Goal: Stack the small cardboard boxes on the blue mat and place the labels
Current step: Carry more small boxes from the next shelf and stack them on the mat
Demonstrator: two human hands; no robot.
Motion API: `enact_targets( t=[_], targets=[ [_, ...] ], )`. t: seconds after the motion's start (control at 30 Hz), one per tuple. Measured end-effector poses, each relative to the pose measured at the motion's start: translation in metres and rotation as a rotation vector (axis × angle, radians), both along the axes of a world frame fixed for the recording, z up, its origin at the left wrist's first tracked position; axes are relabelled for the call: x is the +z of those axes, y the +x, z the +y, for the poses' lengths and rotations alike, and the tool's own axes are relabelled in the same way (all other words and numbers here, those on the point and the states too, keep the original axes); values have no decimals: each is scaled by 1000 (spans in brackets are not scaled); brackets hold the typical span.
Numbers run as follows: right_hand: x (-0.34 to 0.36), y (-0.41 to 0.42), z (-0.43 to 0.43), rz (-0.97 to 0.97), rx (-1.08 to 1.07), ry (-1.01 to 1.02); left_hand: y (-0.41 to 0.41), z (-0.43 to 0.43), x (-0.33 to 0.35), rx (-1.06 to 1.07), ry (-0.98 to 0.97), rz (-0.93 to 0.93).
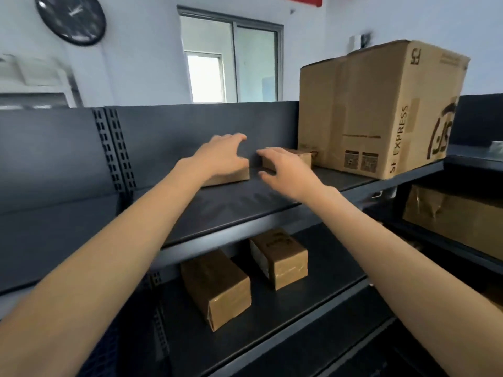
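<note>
On the dark metal shelf (231, 202), our left hand (220, 156) lay spread over one small brown cardboard box (231, 176). Our right hand (285, 170) reached, fingers apart, touching another small brown box (302, 156) beside the big cardboard carton (375, 110).

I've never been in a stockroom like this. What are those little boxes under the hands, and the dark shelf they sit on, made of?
The small boxes look like plain brown cardboard, matte, with folded edges. The upper shelf looks like dark painted metal, going by its smooth, thin-edged panel and the slotted upright beside it, though coated board can't be ruled out.
</note>
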State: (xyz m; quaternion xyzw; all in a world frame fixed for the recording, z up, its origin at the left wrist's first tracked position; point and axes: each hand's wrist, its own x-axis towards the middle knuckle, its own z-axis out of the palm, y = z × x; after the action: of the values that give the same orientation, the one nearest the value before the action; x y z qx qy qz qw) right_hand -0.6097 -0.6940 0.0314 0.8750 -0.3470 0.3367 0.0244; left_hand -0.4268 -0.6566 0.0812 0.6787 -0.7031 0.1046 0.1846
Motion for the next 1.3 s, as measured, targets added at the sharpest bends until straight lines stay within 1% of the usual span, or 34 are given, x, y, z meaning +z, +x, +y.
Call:
enact_targets(
  t=[0.1, 0.23, 0.3, 0.4, 0.47, 0.53, 0.63, 0.7, 0.8, 0.87, 0.97, 1.07, 1.2, 1.3],
  targets=[
    [2, 15, -37, 38, 54, -8, 12, -27, -3, 121, 120, 10],
    [16, 19, -79, 110, 149, -43, 12, -37, -7, 170, 162, 31],
    [26, 22, -98, 142, 208, -34, 12, -32, -5, 225, 131, -16],
    [33, 30, -119, 189, 288, -21, 14, -17, 7, 378, 4, -156],
    [32, 36, -124, 218, 353, 1, 11, -11, 10, 454, -69, -159],
    [30, 43, -124, 253, 419, 33, 4, -11, 6, 503, -37, -111],
    [24, 58, -117, 356, 505, 111, -7, -17, -14, 542, 167, -65],
    [20, 66, -113, 405, 540, 121, -14, -14, -24, 519, 227, -18],
    [27, 68, -106, 383, 552, 80, -23, 2, -27, 531, 144, 104],
    [32, 67, -97, 382, 583, 64, -25, 16, -26, 528, 102, 149],
    [34, 66, -74, 467, 672, 127, -27, 37, -31, 482, 70, 127],
    [31, 69, -47, 493, 754, 204, -29, 62, -34, 455, 9, 123],
    [32, 79, 8, 380, 864, 174, -23, 127, -28, 462, -106, 181],
    [37, 92, 77, 281, 965, 166, -16, 203, -24, 521, -208, 171]
  ],
)
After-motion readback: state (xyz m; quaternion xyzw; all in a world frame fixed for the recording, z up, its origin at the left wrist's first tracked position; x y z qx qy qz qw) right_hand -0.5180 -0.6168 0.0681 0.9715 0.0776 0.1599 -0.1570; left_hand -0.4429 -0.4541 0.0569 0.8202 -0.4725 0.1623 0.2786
